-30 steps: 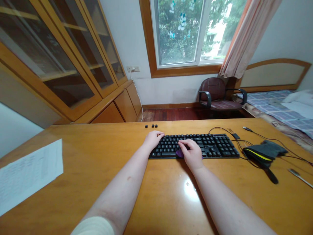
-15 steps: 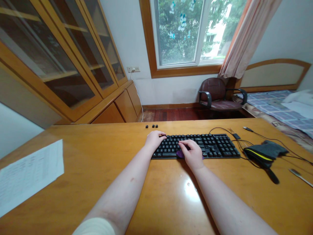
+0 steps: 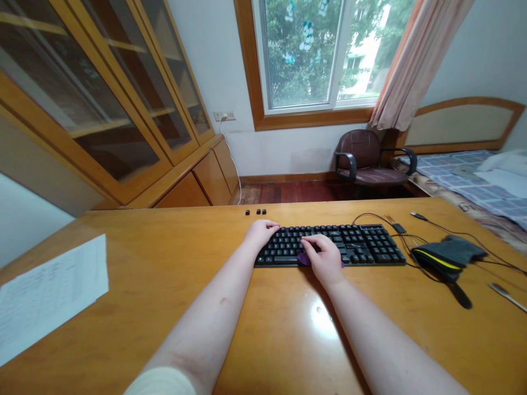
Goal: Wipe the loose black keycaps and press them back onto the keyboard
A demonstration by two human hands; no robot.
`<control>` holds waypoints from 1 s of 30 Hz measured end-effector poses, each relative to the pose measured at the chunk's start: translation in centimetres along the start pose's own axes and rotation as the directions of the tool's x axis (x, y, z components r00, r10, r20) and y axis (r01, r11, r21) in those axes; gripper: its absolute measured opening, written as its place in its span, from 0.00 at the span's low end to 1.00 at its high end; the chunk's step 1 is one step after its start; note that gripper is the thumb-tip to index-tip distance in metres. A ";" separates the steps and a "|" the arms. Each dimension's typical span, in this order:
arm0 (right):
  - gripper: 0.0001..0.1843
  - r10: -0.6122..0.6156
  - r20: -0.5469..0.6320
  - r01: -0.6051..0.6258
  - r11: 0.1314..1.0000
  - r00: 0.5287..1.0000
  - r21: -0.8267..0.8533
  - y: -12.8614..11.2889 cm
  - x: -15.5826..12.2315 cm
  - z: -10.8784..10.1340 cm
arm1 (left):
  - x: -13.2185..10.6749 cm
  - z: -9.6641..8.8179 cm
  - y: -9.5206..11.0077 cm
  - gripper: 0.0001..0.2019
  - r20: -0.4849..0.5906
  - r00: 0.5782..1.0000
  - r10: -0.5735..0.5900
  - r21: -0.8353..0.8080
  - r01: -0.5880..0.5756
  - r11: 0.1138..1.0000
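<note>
A black keyboard lies on the wooden desk in front of me. My left hand grips its left end, with the fingers curled toward the upper left corner. Over the middle of the keys, my right hand has thumb and fingers pinched together on a purple cloth. Most of that cloth is hidden under the palm. Beyond the keyboard, three loose black keycaps sit near the far desk edge, one keycap apart from the other two.
To the right lie a grey pouch with a yellow stripe, black cables and a thin brush. Written paper sheets rest at the left of the desk. Behind it stand a chair and a glass-fronted cabinet.
</note>
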State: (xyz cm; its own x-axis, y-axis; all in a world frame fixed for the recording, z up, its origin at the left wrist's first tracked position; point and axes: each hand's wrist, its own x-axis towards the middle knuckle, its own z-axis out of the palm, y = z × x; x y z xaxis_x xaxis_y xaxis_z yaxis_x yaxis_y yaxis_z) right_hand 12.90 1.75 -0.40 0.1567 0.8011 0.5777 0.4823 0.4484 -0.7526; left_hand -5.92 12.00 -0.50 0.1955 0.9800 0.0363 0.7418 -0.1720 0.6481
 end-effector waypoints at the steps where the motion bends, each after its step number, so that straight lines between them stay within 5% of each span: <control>1: 0.07 -0.002 0.002 0.002 1.000 1.000 -0.002 0.0 0.0 0.0 | 0.2 0.0 -0.1 0.12 0.008 1.000 -0.007 -0.005 0.007 1.000; 8: 0.07 -0.014 0.032 0.014 1.000 0.999 -0.010 -0.1 0.0 -0.2 | 0.5 0.7 -0.6 0.18 0.006 0.999 -0.034 -0.032 0.034 0.999; 13: 0.06 -0.017 0.041 0.017 1.000 0.999 0.004 0.0 -0.2 -0.1 | 0.4 -0.8 -0.4 0.16 -0.109 0.993 -0.038 0.046 0.043 0.998; 18: 0.06 -0.013 0.044 0.012 1.000 0.999 0.015 0.0 -0.2 -0.1 | 3.0 -3.3 -0.6 0.13 -0.174 0.985 -0.019 0.234 0.061 0.970; 23: 0.07 -0.018 0.105 0.013 0.999 0.994 0.042 0.0 -0.2 -0.1 | 5.9 -3.7 -1.0 0.20 -0.143 0.989 0.030 0.368 0.025 0.929; 30: 0.16 -0.071 0.185 0.056 0.995 0.980 0.086 0.0 -0.3 -0.2 | 6.4 -3.1 0.5 0.08 -0.138 0.984 0.116 0.365 -0.058 0.929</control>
State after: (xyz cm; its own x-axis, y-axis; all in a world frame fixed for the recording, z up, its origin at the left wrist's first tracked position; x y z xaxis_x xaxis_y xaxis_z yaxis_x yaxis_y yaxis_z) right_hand 13.03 1.43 -0.56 -0.0398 0.8265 0.5615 0.4144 0.5251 -0.7434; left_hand -6.27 18.46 2.39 0.1894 0.9579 0.2157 0.9121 -0.2530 0.3225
